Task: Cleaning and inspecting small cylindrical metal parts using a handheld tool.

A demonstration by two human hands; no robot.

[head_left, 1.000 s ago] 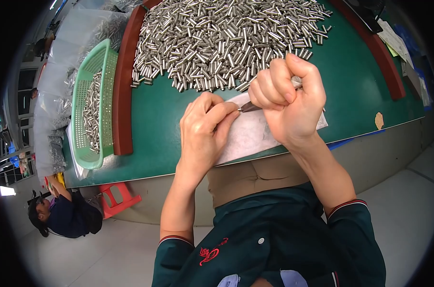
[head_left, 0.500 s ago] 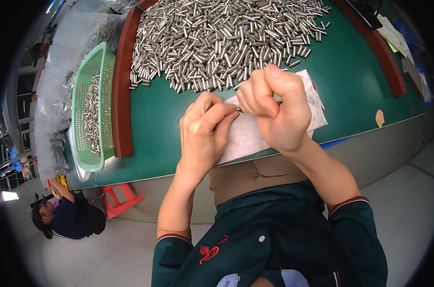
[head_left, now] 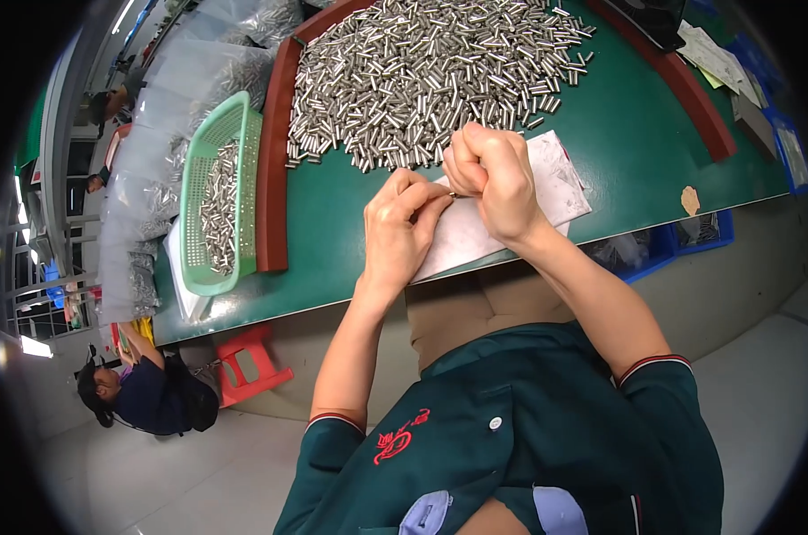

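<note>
My left hand [head_left: 395, 227] pinches a small metal cylinder [head_left: 454, 194] between thumb and fingers, with only a short dark end showing. Against that end is my right hand [head_left: 500, 185], its fingers curled into a fist with the thumb on top. Whatever lies inside the right fist is hidden by the fingers. Both hands are above a white, smudged cloth or sheet [head_left: 560, 183] near the table's front edge. Just beyond them spreads a large heap of short shiny metal cylinders [head_left: 422, 76].
On the left, a green plastic basket [head_left: 250, 147] holds more cylinders beside a red-brown rail [head_left: 273, 196]. Clear bags [head_left: 185, 98] of parts line the far left. Another rail [head_left: 671, 76] bounds the right. A person [head_left: 150, 392] sits lower left near a red stool [head_left: 254, 367].
The view has shifted, so the table and basket appear farther right. My hands stay together at the small cylinder, and the right fist has turned slightly. Blue bins now show under the table's right edge.
</note>
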